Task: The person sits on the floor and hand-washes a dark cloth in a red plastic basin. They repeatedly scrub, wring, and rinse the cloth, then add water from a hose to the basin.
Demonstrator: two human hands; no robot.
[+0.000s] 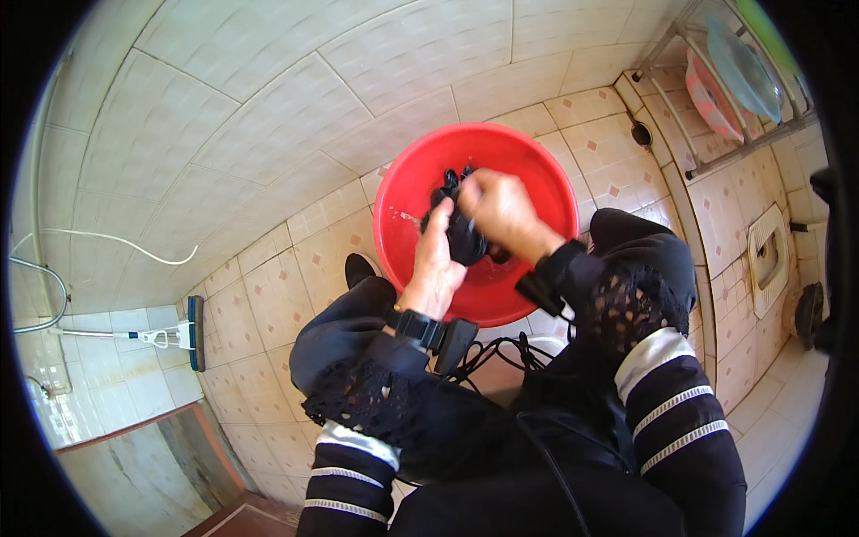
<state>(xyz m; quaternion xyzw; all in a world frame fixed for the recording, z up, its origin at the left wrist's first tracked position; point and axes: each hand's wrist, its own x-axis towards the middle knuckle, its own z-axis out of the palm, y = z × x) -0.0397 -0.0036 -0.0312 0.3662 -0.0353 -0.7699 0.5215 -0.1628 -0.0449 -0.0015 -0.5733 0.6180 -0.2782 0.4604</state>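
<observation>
A red plastic basin (pixel 537 194) stands on the tiled floor between my knees, with a little water visible at its left inside. Over it, my left hand (pixel 436 265) grips a dark wet cloth item (pixel 465 238) from the left, thumb up along its side. My right hand (pixel 500 208), blurred, is at the upper right of the same cloth with its fingers curled; whether they hold part of it is unclear. Black straps with devices are around both wrists.
Black cables (pixel 500 356) lie between my legs below the basin. A mop (pixel 196 333) leans at the left. At right are a metal rack (pixel 684 121) with basins, a floor drain (pixel 641 133) and a squat toilet (pixel 767 262). A tiled wall (pixel 282 127) rises beyond the basin.
</observation>
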